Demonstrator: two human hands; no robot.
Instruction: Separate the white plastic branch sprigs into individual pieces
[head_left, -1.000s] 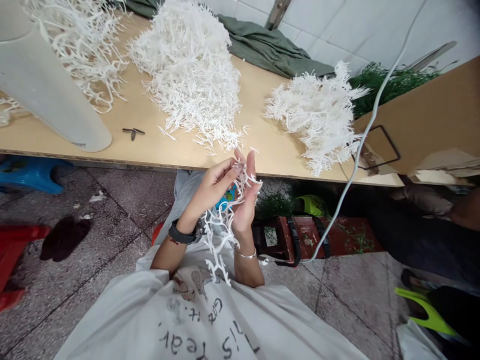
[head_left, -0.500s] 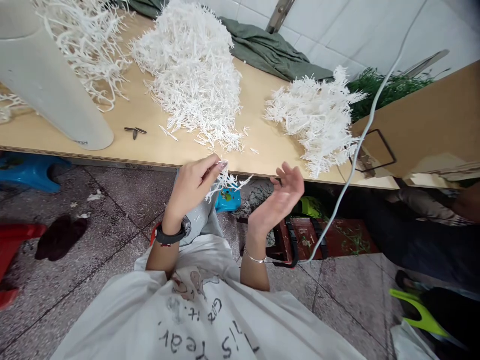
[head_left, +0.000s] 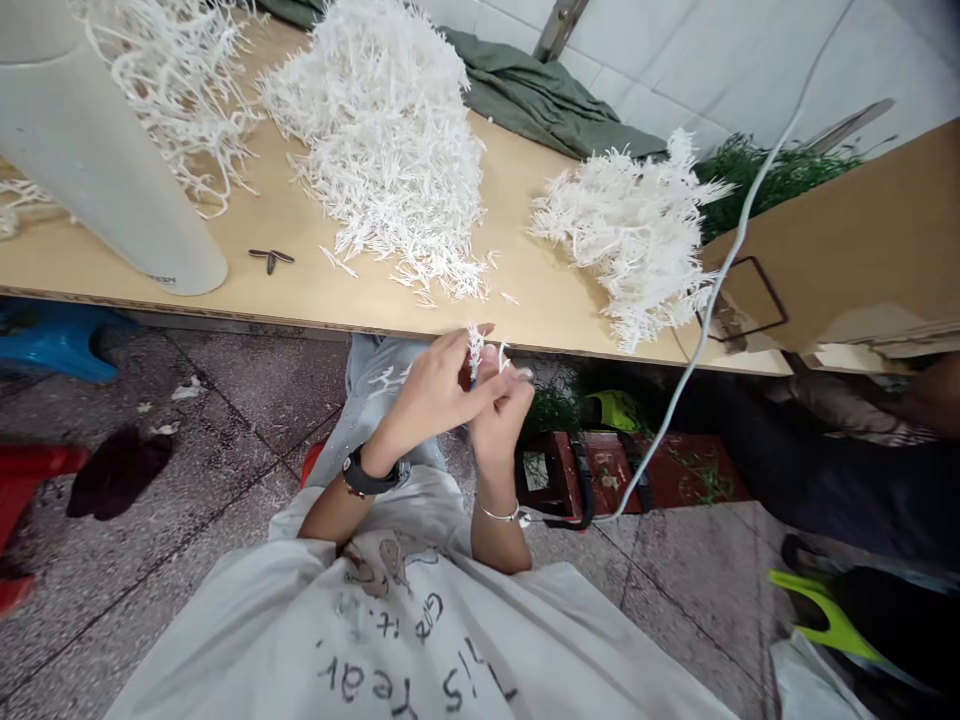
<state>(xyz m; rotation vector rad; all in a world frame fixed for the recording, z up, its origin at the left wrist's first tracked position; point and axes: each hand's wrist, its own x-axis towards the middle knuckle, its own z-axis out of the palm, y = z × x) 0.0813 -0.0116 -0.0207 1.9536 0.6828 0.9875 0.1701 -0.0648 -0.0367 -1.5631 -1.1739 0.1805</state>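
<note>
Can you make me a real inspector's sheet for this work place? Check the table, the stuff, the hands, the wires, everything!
Surface: light brown table, flat, partly covered.
Job's things: big white heap in the middle; smaller white heap to its right; tangled white strands at the left.
Clutter: pale bottle; three small dark pieces beside it.
Hands: left hand and right hand together by the table's front edge, closed on white bits.
Cables: one pale cable, passing in front of the cardboard box.
Surroundings: green cloth along the tiled wall; blue stool lower left.
</note>
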